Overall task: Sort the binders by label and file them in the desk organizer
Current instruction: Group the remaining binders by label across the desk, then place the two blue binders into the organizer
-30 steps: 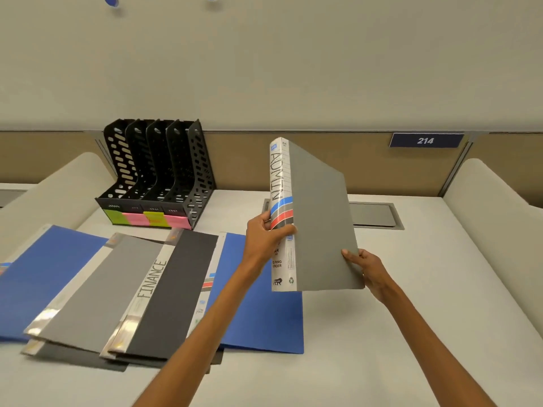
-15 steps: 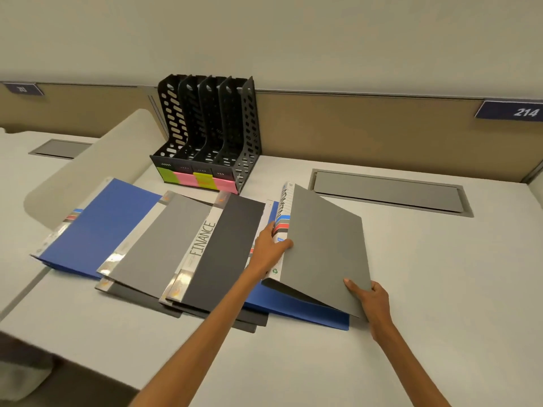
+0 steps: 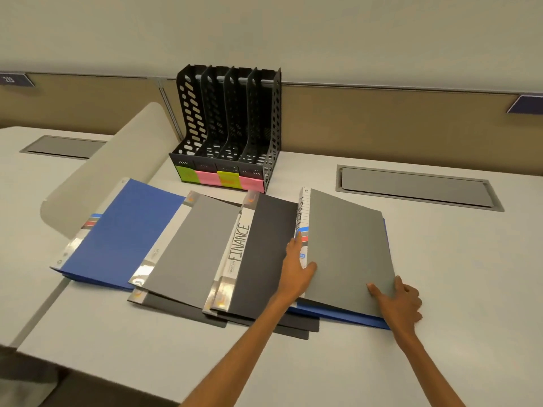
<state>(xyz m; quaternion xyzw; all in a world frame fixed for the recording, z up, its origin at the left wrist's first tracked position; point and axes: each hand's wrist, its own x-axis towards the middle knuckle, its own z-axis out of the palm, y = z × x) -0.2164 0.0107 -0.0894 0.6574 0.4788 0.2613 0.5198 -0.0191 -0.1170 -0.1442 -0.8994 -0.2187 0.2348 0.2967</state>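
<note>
The scene is taken by one wide-angle camera worn on the head. It is held above the near edge of the desk (image 3: 446, 259) and pointed forward and down. The left hand (image 3: 296, 268) and right hand (image 3: 402, 301), with the grey binder (image 3: 346, 245) gripped between them, are seen close, low in the frame. The organizer (image 3: 232, 127) is seen farther off, against the back panel (image 3: 382, 124).

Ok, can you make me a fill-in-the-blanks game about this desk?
The black desk organizer has ___ slots.
Its sticky notes are green and ___.
The spine of the dark binder reads ___.
The left hand and right hand grip a grey binder lying on a ___ one.
Missing words: four, pink, FINANCE, blue.
</note>
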